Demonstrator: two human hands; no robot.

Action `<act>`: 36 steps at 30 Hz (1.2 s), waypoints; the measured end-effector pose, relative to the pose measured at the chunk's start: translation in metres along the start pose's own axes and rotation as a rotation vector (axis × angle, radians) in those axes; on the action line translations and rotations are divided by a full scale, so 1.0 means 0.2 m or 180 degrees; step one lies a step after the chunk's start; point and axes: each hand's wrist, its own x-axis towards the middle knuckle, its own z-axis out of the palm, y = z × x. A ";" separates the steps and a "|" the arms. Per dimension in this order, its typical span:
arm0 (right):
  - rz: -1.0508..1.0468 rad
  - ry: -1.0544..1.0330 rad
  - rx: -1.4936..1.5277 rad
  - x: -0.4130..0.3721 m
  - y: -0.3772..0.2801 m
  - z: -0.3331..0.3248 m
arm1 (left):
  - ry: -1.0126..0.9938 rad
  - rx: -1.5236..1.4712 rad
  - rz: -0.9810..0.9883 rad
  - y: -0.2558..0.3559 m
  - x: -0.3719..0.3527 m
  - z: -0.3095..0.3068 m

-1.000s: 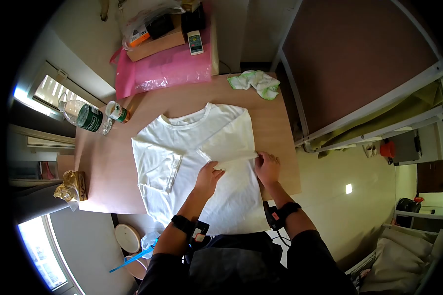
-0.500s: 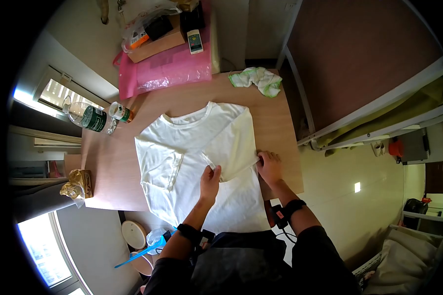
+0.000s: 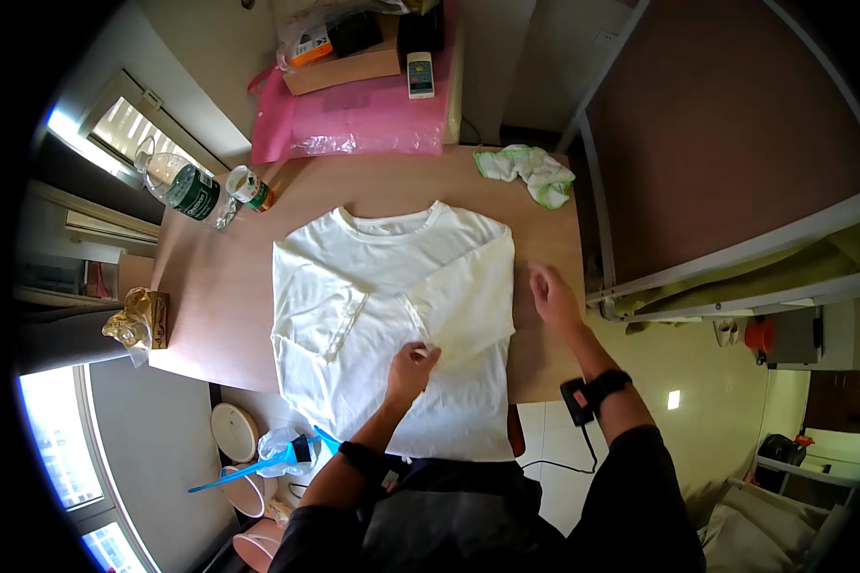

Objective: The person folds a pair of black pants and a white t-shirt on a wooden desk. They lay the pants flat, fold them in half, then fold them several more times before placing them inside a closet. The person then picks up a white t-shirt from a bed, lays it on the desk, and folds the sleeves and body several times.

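A white long-sleeved shirt (image 3: 382, 258) lies flat on the wooden table (image 3: 210, 315), its collar away from me and both sleeves folded inward over the front. My left hand (image 3: 411, 372) is at the middle of the shirt, its thumb and fingers pinched on the cuff of the right-hand sleeve. My right hand (image 3: 554, 296) hovers just to the right of the shirt, apart from the cloth, with its fingers loosely spread and nothing in them.
A plastic bottle (image 3: 186, 191) and a cup (image 3: 248, 188) stand at the back left. A pink bag (image 3: 354, 119) with a box lies at the back, a crumpled cloth (image 3: 527, 174) at the back right. Gold packaging (image 3: 141, 323) sits at the left edge.
My right hand has let go of the shirt's right edge and moved up and away from it. The right-hand sleeve lies flatter. The camera view has shifted slightly.
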 end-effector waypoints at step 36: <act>-0.1077 -0.0642 -0.1278 -0.20 -0.22 0.33 | 0.0424 0.0669 0.0984 -0.14 -0.03 0.01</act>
